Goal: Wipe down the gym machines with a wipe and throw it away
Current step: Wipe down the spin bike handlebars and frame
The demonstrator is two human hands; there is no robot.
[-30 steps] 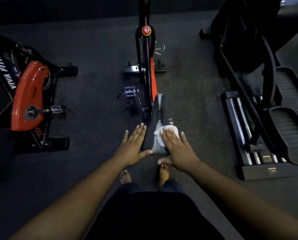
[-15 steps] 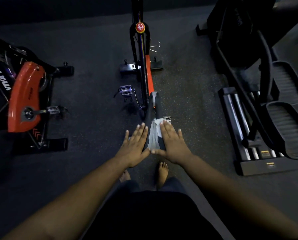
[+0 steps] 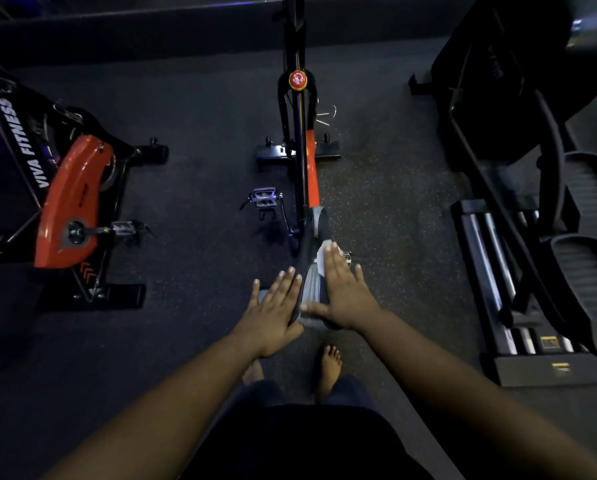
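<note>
White wipe (image 3: 324, 255) lies on the right side of the spin bike's saddle (image 3: 312, 289), pressed flat under my right hand (image 3: 342, 292), fingers straight and together. My left hand (image 3: 272, 313) rests open-palmed against the saddle's left edge, fingers spread, gripping nothing I can see

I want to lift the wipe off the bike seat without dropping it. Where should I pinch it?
Probably pinch the free white edge of the wipe peeking past the right hand fingers, coming from above and the seat's right side. The rest lies flat under the palm, so only that front edge offers something to grip.
</note>
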